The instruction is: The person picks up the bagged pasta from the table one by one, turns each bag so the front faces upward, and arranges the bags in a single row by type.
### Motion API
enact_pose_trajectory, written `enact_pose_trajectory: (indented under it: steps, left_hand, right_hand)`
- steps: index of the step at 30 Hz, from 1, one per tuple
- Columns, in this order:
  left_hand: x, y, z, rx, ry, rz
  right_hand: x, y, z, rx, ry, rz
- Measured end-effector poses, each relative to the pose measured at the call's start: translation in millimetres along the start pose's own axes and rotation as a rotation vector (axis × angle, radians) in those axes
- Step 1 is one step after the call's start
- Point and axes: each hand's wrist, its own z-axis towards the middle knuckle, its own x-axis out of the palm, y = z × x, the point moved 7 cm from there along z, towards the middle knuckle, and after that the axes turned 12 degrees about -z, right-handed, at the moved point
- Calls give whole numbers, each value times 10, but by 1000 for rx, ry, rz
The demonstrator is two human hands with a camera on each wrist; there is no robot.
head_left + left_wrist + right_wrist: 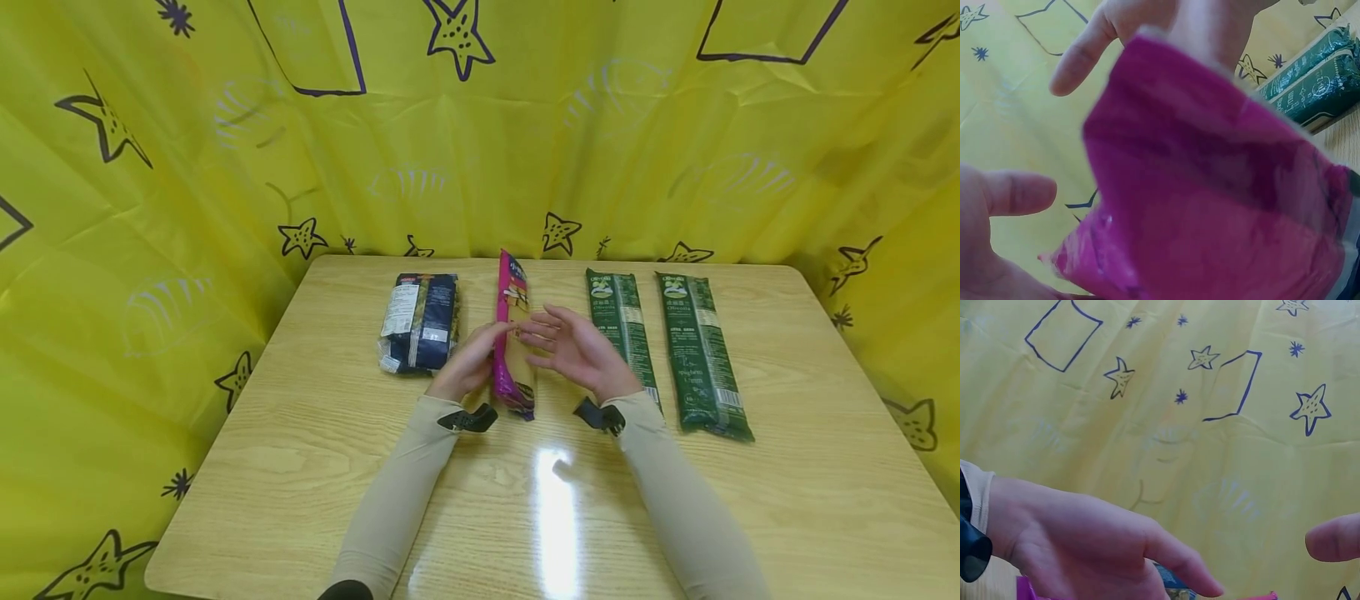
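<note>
A pink and yellow food packet [512, 350], long and slim, is tipped up on its long edge near the middle of the table. Along its left side lies my left hand [467, 360], thumb stretched out across the packet in the head view. The packet's pink face [1210, 187] fills much of the left wrist view and covers part of the hands. To the right of the packet, my right hand [588, 350] is held with palm turned inward and fingers spread, pointing at it. The right wrist view shows the left hand [1085, 534] across from the right thumb [1335, 539].
Left of the hands lies a dark blue packet [429, 325] with a white label. Two long green spaghetti packets lie on the right, the nearer green packet [621, 317] partly behind my right hand, the other packet [701, 358] beyond it. A yellow curtain [480, 150] hangs behind the wooden table [300, 467].
</note>
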Motion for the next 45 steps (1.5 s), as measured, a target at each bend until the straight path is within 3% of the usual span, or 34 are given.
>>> enact_pose_trajectory:
  steps: [10, 22, 28, 34, 45]
  left_hand:
    - [-35, -1, 38, 26, -19, -86]
    - [-83, 50, 69, -6, -70, -62]
    - [-104, 68, 56, -30, -97, -175]
    - [-78, 75, 68, -29, -61, -296]
    - [-40, 84, 73, -12, -23, -346]
  right_hand:
    - [-135, 8, 19, -6, -33, 24]
    - [-235, -6, 40, 17, -71, 41]
    - [-278, -36, 60, 32, -106, 35]
    - [-286, -102, 98, 57, -122, 56]
    - [-199, -265, 207, 120, -75, 66]
